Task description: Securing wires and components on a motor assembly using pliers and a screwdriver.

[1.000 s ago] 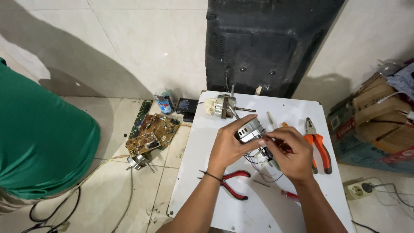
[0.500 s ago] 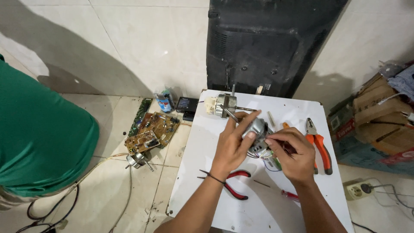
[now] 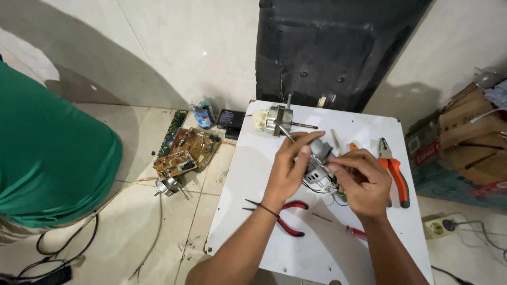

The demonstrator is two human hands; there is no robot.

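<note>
Above the white table (image 3: 369,126), my left hand (image 3: 288,171) grips a small grey electric motor (image 3: 319,155) from the left side. My right hand (image 3: 362,182) pinches the motor's thin wires (image 3: 322,187) at its lower end; the fingertips hide what they hold. A second motor with a shaft (image 3: 277,120) lies at the table's far edge. Red-handled long-nose pliers (image 3: 288,216) lie under my left forearm. Orange-handled pliers (image 3: 393,171) lie to the right of my right hand.
A black flat panel (image 3: 327,47) leans against the wall behind the table. Circuit boards (image 3: 185,153) and a small motor part (image 3: 170,186) lie on the tiled floor at left. A person in a green shirt (image 3: 47,153) sits at far left. Cardboard boxes (image 3: 465,137) and a power strip (image 3: 441,227) are at right.
My hands turned the grey motor and shifted slightly right and down; the left fingers now wrap its side while the right hand has closed in on the wires.
</note>
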